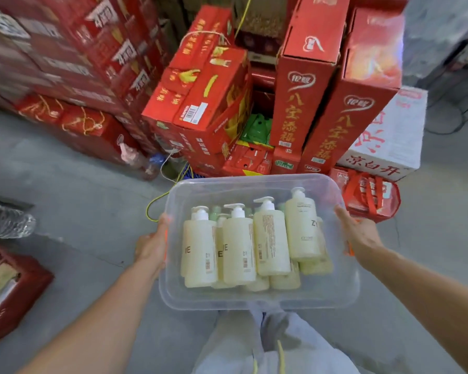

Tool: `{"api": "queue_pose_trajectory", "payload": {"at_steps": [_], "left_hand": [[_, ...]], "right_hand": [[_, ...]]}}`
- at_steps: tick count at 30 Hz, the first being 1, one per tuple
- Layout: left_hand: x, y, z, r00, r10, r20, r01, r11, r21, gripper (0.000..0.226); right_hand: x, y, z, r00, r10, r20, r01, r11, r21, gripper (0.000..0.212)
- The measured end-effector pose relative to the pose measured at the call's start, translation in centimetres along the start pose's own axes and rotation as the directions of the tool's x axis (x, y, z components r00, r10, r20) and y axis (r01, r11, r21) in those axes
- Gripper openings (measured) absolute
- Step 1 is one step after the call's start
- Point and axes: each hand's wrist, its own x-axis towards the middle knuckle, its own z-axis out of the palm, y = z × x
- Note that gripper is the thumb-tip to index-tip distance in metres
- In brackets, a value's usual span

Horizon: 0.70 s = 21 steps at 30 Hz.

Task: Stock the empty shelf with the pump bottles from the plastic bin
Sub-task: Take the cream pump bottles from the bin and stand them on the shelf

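Your left grip [152,247] is clasping the left rim of the plastic bin [254,300], where the pump bottles [270,238] are lying piled, and your right grip [362,233] is holding the right rim. No shelf is showing, so by my judgement all the stocking is still waiting.

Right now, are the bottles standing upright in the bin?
No, the bottles lie flat in the bin, stacked in layers.
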Motion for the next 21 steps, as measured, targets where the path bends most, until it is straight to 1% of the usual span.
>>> {"api": "queue_pose_trajectory", "payload": {"at_steps": [2, 5, 8, 10, 12, 14, 16, 19, 21], "left_hand": [[-0.9, -0.9, -2.1, 1.0, -0.015, -0.024, 0.014, 0.999, -0.032, 0.075], [-1.1, -3.5, -5.2, 0.997, -0.042, -0.06, 0.037, 0.996, -0.075, 0.076], [-0.4, -5.7, -8.6, 0.989, -0.102, -0.109, 0.087, 0.987, -0.132, 0.077], [0.2, -6.6, -11.1, 0.979, -0.138, -0.148, 0.118, 0.984, -0.137, 0.083], [1.4, -7.6, -13.3, 0.973, -0.167, -0.158, 0.141, 0.976, -0.166, 0.086], [2.9, -8.7, -15.9, 0.963, -0.21, -0.169, 0.171, 0.961, -0.216, 0.082], [5.0, -9.7, -18.7, 0.95, -0.261, -0.172, 0.219, 0.948, -0.231, 0.078], [8.3, -11.0, -23.2, 0.937, -0.298, -0.184, 0.243, 0.931, -0.271, 0.074], [10.1, -11.3, -25.7, 0.938, -0.298, -0.176, 0.247, 0.932, -0.266, 0.074]], "right_hand": [[-0.5, -2.5, 1.3, 1.0, 0.008, 0.026, -0.008, 1.0, -0.018, 0.048], [-1.9, -6.0, 4.5, 0.996, -0.015, 0.083, 0.022, 0.996, -0.091, 0.061], [-3.7, -9.2, 8.5, 0.991, -0.038, 0.127, 0.058, 0.986, -0.158, 0.058], [-4.9, -11.0, 11.6, 0.989, -0.034, 0.146, 0.06, 0.982, -0.18, 0.056], [-6.5, -12.7, 15.0, 0.985, -0.041, 0.169, 0.076, 0.976, -0.205, 0.055], [-7.8, -14.0, 18.7, 0.982, -0.039, 0.183, 0.085, 0.963, -0.254, 0.062], [-9.1, -15.2, 22.7, 0.98, -0.07, 0.189, 0.123, 0.951, -0.284, 0.065], [-11.5, -17.3, 29.2, 0.972, -0.125, 0.198, 0.187, 0.923, -0.335, 0.06], [-13.3, -18.8, 32.3, 0.968, -0.142, 0.206, 0.207, 0.917, -0.341, 0.053]]}}
